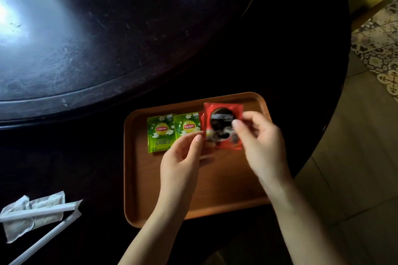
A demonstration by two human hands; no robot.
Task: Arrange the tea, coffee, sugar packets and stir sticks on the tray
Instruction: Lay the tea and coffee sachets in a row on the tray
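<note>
Nearest to me on the left, two wrapped stir sticks (41, 213) lie on the dark table (280, 60), crossing over a couple of pale sugar packets (23, 221), well apart from the tray. Moving in, the wooden tray (133, 178) sits right in front of me, its near half bare. My left hand (183, 157) is over the tray's middle, thumb and fingers pinching the left edge of the red coffee packets (224, 127). My right hand (260, 146) pinches their right side, thumb on the front; the packets are blurred, and I think I see a second red edge behind the front one, so there's more than one. They're up over the far right part of the tray, whether touching it I can't tell. Just left of them, two green Lipton tea packets (161, 133) lie flat side by side on the far half. Beyond the tray, the raised round centre (86, 38) of the table catches a bright glare.
</note>
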